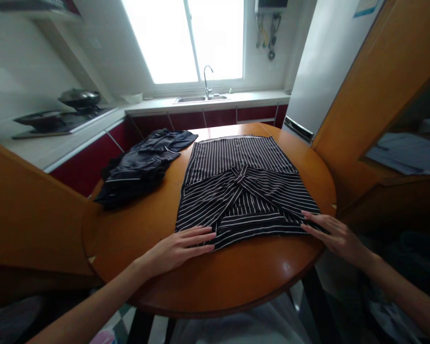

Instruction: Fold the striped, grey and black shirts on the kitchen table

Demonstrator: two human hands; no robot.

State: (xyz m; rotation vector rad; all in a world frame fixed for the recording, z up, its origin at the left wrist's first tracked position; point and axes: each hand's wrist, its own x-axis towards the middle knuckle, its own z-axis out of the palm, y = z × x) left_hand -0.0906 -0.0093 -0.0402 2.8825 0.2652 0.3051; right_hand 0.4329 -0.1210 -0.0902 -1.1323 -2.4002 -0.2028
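Observation:
A black garment with thin white stripes lies flat on the round wooden table, its sleeves crossed over the middle. My left hand rests flat on the garment's near left corner, fingers stretched out. At the near right corner my right hand lies on the cloth's edge with its fingers spread. Neither hand grips anything.
A pile of dark clothes sits on the table's far left. Behind it runs a counter with a sink and tap under a bright window, and a stove with a pan at the left. A wooden panel stands at the right.

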